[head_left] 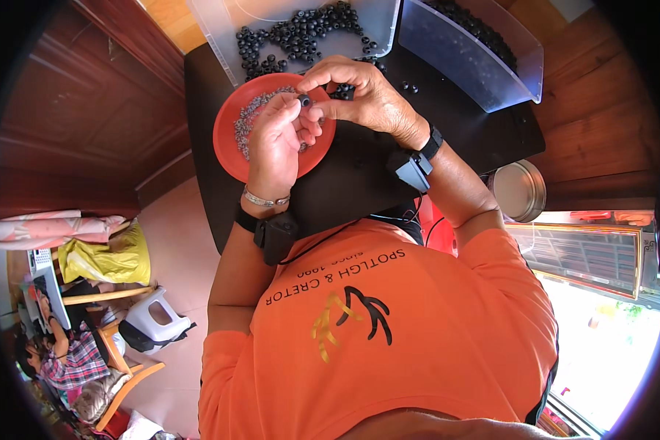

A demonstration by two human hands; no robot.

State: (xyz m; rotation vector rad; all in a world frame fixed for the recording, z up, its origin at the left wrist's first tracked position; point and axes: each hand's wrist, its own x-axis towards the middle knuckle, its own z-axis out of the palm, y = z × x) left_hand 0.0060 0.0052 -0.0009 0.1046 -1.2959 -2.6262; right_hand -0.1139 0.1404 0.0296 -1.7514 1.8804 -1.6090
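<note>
A small black round part (304, 100) is held up over an orange-red bowl (226, 136). My left hand (273, 143) pinches it between thumb and fingers, the other fingers curled below. From the right, my right hand (370, 99) reaches to the same part, with index fingertip and thumb closing on it from two sides. Anything smaller between the fingertips is too tiny to make out. Many small silvery pieces (243, 130) lie in the bowl under my hands.
Beyond the bowl, a clear plastic bin (227, 44) holds many black round parts (308, 29). Another translucent bin (469, 73) stands at the right. Loose black parts (409, 87) lie on the dark table (345, 176). A round tin (519, 191) is beside it. A person (70, 359) sits at far left.
</note>
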